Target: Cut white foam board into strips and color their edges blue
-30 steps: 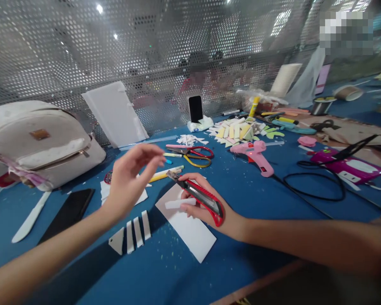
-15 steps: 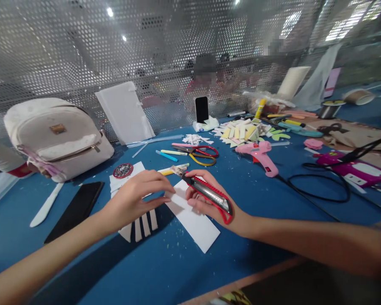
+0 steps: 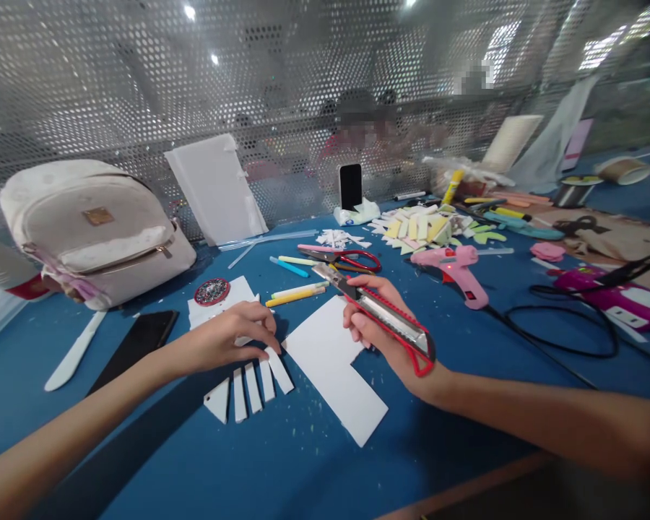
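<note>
Left grip (image 3: pixel 245 331) pinching white strip (image 3: pixel 280 372); right grip (image 3: pixel 388 348) round cutter (image 3: pixel 393 318). Bench edge (image 3: pixel 466 488) lower right; glue gun (image 3: pixel 455 266) beyond cutter.

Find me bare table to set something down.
Largest: pale-flecked blue table between white strips, white sheet and near edge. Smaller: between right hand and pink glue gun. Crowded: far side, with scissors, pens and scrap pile; left side, with backpack, black slab and white plastic knife.
</note>
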`<state>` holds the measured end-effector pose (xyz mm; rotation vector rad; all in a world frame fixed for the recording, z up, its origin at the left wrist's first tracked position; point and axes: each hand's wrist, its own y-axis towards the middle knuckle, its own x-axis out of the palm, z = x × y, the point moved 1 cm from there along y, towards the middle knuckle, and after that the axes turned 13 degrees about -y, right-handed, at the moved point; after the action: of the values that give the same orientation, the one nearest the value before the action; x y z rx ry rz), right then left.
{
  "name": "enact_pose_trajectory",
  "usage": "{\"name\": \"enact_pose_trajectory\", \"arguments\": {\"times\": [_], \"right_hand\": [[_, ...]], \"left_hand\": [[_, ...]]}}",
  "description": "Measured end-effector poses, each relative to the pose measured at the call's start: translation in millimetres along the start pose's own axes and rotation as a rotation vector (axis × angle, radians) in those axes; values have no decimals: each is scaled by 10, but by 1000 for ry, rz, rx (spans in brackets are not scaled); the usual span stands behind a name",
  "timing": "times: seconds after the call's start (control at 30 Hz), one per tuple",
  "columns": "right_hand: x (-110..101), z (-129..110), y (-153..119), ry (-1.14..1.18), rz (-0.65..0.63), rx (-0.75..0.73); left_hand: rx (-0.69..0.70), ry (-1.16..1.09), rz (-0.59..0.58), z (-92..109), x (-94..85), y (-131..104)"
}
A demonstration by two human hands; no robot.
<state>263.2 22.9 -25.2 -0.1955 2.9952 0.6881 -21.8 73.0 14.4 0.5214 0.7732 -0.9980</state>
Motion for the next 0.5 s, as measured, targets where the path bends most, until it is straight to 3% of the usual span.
{"name": "enact_pose_trajectory", "arguments": {"times": [0.1,0.2,0.37,0.5], "right_hand": [[-58,-116,90,-37,74,-85],[-160,-230,190,-59,110,-75],[-422,-284,308,-158,-17,48],[-625,-201,290,-306,-100,83]], "left_hand": [[6,11,-6,-10,-6,22],[9,18,19,29,-29,34],[-58,76,111,138,-42,79],[-71,148,104,201,76,194]]}}
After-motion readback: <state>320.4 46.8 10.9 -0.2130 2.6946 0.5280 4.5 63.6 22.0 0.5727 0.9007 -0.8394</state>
